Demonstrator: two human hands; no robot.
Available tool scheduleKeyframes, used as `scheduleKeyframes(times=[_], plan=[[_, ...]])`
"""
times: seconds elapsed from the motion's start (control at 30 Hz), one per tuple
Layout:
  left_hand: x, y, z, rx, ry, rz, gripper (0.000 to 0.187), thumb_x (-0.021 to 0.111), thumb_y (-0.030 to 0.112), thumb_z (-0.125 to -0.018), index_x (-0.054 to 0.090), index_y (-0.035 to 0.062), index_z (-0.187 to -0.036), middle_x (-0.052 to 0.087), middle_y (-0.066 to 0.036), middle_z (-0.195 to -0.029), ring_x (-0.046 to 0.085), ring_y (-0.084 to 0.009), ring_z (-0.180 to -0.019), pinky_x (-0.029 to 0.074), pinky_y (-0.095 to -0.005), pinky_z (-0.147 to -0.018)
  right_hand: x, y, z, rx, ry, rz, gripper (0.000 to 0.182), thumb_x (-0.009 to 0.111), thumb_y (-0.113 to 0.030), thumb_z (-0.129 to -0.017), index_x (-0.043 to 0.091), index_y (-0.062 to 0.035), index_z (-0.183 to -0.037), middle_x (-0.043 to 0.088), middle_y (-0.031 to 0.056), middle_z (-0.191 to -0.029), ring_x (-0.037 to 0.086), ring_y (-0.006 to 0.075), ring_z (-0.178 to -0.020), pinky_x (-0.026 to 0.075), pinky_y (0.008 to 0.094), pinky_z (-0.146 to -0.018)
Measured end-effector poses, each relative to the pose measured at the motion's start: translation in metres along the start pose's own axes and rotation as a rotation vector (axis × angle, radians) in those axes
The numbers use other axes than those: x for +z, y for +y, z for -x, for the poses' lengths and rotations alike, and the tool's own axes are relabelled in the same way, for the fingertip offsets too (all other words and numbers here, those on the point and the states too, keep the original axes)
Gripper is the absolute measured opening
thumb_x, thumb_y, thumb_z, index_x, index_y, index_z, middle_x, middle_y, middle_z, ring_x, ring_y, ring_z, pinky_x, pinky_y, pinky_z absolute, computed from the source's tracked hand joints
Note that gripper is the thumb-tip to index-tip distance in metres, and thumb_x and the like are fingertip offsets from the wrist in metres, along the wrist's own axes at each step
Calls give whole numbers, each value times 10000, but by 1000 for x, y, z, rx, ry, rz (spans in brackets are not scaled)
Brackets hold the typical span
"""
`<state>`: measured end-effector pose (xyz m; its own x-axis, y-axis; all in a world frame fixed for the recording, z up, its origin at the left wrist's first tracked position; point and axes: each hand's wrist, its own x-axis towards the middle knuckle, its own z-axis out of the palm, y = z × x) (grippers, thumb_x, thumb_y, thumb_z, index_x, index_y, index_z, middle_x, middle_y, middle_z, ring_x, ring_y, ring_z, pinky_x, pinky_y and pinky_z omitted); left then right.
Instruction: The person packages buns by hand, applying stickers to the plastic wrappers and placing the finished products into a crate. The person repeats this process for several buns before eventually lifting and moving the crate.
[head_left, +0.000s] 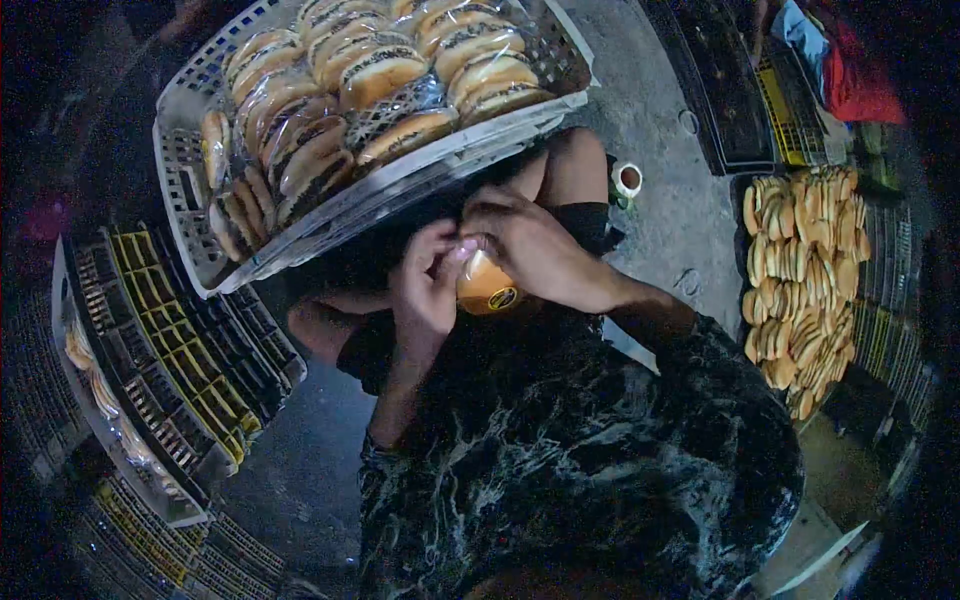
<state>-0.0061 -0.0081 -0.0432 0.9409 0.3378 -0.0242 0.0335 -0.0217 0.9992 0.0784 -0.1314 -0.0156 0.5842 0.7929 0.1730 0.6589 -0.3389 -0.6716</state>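
A dark, marble-patterned top over dark shorts, with both hands bare.
The top [600, 470] is near-black, crossed by thin, wispy streaks of pale grey and muted blue-green that swirl and branch irregularly over the body and shoulder. Its sleeves [700, 350] share the pattern and end well above the wrists. The shorts [585, 222] look plain black and stop above the bare knees [578, 155]. The left hand [428, 278] and right hand [515, 240] are ungloved; dim light hides finer detail.

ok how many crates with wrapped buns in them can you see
2 in view: one large crate full of wrapped buns in front of the person's knees, and another crate at the far left. More may be hidden in the stacks or dark edges.
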Motion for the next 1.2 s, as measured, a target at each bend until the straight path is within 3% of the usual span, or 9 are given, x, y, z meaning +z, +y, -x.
scheduleKeyframes(times=[0.07, 0.2, 0.27, 0.43, 0.5, 0.63, 0.7, 0.9, 1.2], plan=[[-13, -5, 5, -217, -244, -189, 167, 548, 91, -761, 527, -25, -879, 550, -128, -880, 537, -176, -811, 415, -277, -709, 2, 3, 17, 47, -76, 106, 221, 535, -22, -672, 554, -9, -892, 554, 151, -893, 523, 319, -846, 411, 348, -753], [-18, -88, 19, 297, -464, -461, 173, 529, 90, -773, 536, 6, -925, 533, -157, -914, 524, -272, -854, 428, -305, -735, 43, 27, 56, 373, -94, -262, 262, 571, -57, -630, 537, -31, -888, 517, 117, -863, 481, 279, -839, 400, 355, -743], [-2, -80, 10, -171, -431, -144, 215, 525, 110, -780, 523, 19, -975, 530, -145, -930, 525, -236, -843, 426, -280, -728, 94, 62, 90, -68, 89, 334, 269, 562, -116, -681, 517, -21, -929, 526, 129, -854, 498, 291, -840, 410, 374, -735], [23, -119, 21, -298, -483, 417, 263, 514, 176, -799, 504, 11, -1003, 533, -111, -940, 521, -161, -808, 426, -254, -691, 63, 108, 119, 986, -132, -171, 396, 568, -338, -730, 503, -8, -938, 552, 151, -804, 533, 304, -769, 426, 373, -676], [29, -131, 22, -182, -416, 60, 326, 561, 229, -762, 512, 5, -992, 553, -104, -903, 525, -161, -801, 420, -266, -706, 22, 158, 129, 798, 644, -48, 522, 534, -439, -739, 455, 14, -987, 567, 186, -676, 566, 330, -645, 432, 407, -569], [57, -108, 18, -203, -44, 60, 352, 589, 262, -732, 527, 4, -964, 572, -91, -850, 530, -170, -791, 414, -283, -721, 83, 357, 254, 766, -348, 593, 542, 566, -337, -671, 398, -57, -1103, 571, 180, -738, 539, 388, -672, 431, 432, -577], [49, -114, 7, -89, -28, -14, 321, 580, 241, -733, 535, 3, -944, 572, -88, -856, 529, -173, -797, 411, -285, -728, 92, 364, 255, 645, 199, -257, 320, 556, -287, -677, 539, -83, -922, 592, 114, -786, 570, 271, -660, 427, 407, -562], [43, -91, -11, 80, 343, 94, 179, 485, 125, -762, 556, -17, -843, 557, -112, -816, 525, -187, -779, 406, -290, -705, 64, 285, 285, 1305, -306, 487, 290, 531, -252, -700, 562, -15, -864, 532, 213, -944, 509, 351, -872, 421, 401, -714], [32, -56, -28, 212, 442, 26, 192, 482, 137, -761, 537, -18, -861, 540, -124, -840, 507, -189, -813, 387, -282, -731, 54, 336, 294, 1202, -245, 590, 268, 438, -258, -784, 569, -36, -855, 569, 184, -878, 551, 321, -803, 432, 391, -688]])
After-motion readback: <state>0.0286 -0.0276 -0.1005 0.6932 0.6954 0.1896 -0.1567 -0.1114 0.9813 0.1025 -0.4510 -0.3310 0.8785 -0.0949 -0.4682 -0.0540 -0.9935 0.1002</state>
